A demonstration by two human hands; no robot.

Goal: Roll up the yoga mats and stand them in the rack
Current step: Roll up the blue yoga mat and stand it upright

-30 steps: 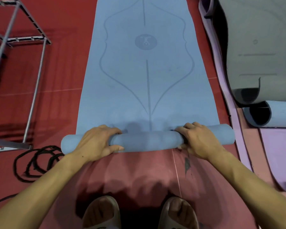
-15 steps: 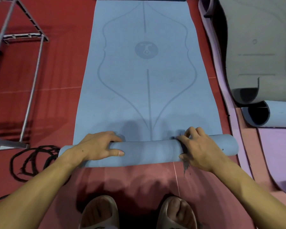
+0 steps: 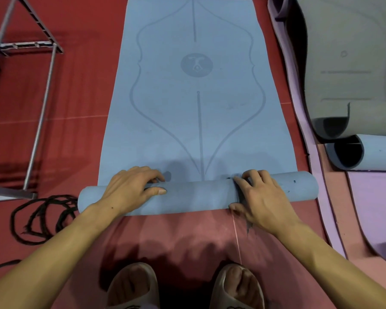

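A person bends over a blue yoga mat (image 3: 196, 121) on the red floor (image 3: 80, 103), left hand (image 3: 129, 190) and right hand (image 3: 262, 201) each curled in a grip over its rolled near end (image 3: 197, 196). Even pressure should keep the ends flush. Ahead lies flat mat; a metal rack (image 3: 40, 112) stands left, other mats (image 3: 352, 85) crowd right.

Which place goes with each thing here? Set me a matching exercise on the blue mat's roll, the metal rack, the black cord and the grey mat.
Things:
1. blue yoga mat roll
2. silver metal rack frame
3. coiled black cord
4. grey yoga mat

Places:
A. far right
B. under both hands
C. upper left
D. floor, left of the roll

Pairs: 1-B, 2-C, 3-D, 4-A
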